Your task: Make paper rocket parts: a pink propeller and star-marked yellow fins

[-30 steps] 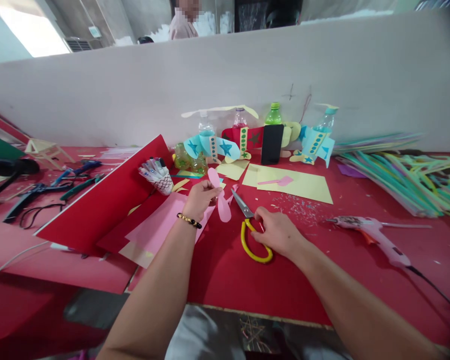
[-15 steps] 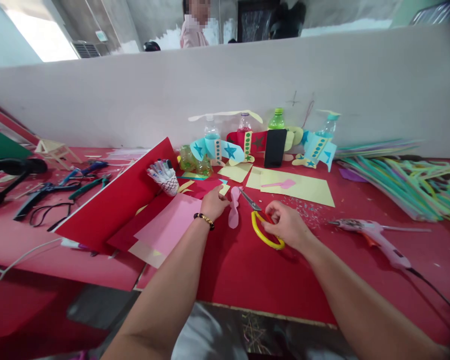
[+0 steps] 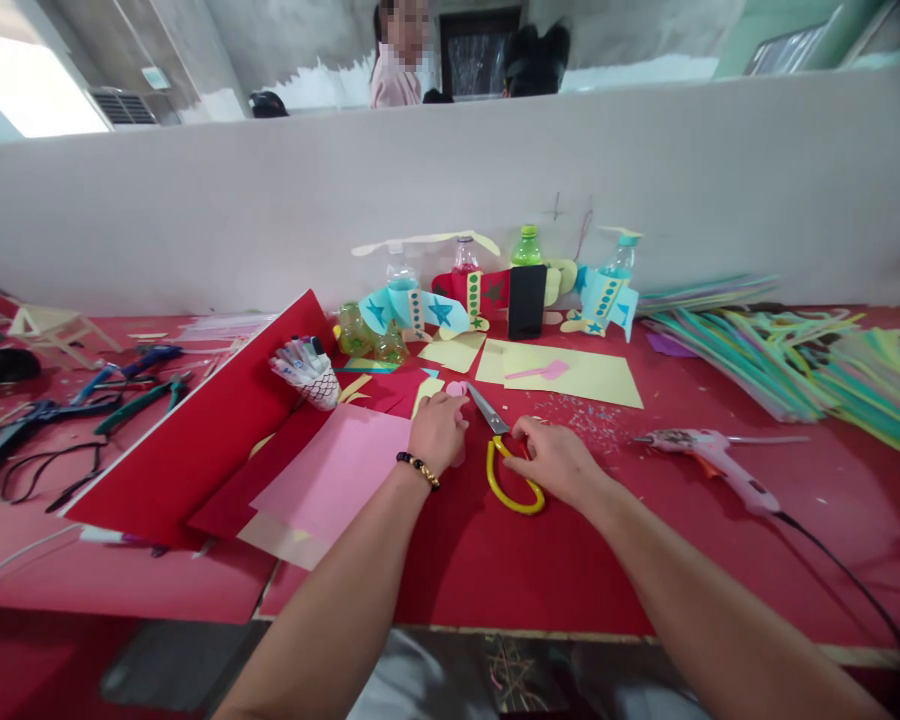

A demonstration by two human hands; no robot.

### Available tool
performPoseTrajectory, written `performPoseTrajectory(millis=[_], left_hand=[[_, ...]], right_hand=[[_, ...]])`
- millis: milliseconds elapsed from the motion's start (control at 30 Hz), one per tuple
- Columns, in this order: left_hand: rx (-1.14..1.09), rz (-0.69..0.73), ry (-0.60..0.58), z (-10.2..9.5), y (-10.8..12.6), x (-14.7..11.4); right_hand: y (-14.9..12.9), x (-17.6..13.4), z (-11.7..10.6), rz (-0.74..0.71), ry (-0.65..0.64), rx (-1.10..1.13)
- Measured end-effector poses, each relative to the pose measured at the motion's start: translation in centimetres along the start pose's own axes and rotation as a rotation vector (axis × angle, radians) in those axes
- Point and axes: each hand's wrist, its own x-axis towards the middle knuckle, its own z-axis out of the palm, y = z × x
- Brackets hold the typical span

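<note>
My left hand, a beaded bracelet on its wrist, is closed over the waist of a small pink paper propeller shape. The shape's upper lobe shows past the fingers; its middle is hidden. To the right, my right hand has its fingers curled at the handle of scissors with yellow and red grips. The scissor blades are nearly closed and point up and left, close to the pink shape. Pink paper sheets lie left of my left hand, with yellow paper strips just beyond it.
Bottle planes stand at the back beside a black phone. A glue gun lies right, before a heap of coloured sticks. A leaning red board, a pen cup and pliers are left.
My left hand has moved from beside the pink propeller shape onto it, and its fingers have closed there. The right hand stays at the scissors. The camera view has shifted slightly right.
</note>
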Motion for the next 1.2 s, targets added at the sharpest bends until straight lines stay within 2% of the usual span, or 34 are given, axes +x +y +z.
performPoseTrajectory(millis=[200, 433, 567, 700, 833, 933, 1033, 1133, 1200], left_hand=[[0.037, 0.055, -0.039, 0.0, 0.3, -0.2], [0.018, 0.064, -0.057, 0.4, 0.4, -0.4], [-0.020, 0.028, 0.002, 0.4, 0.4, -0.2], [-0.060, -0.076, 0.160, -1.3, -0.7, 0.3], [-0.085, -0.232, 0.373, -4.1, -2.9, 0.3], [-0.098, -0.308, 0.458, -5.3, -4.0, 0.1], [-0.107, -0.309, 0.456, -5.3, -3.9, 0.0], [-0.123, -0.230, 0.379, -4.4, -2.6, -0.2], [-0.126, -0.169, 0.306, -3.7, -1.2, -0.1]], right_hand=[[1.0, 1.4, -0.8, 0.098, 0.106, -0.122], [3.4, 4.5, 0.3, 0.210, -0.018, -0.242], [4.3, 4.6, 0.8, 0.213, -0.073, -0.273], [4.6, 3.9, 0.7, 0.200, -0.070, -0.276], [3.8, 2.8, 0.5, 0.176, -0.021, -0.258], [2.5, 1.1, 0.6, 0.121, 0.007, -0.232], [1.3, -1.6, 0.5, 0.064, 0.040, -0.196], [1.5, -5.2, 0.4, 0.030, 0.109, -0.157], [2.3, -7.7, 0.6, -0.022, 0.239, -0.059]])
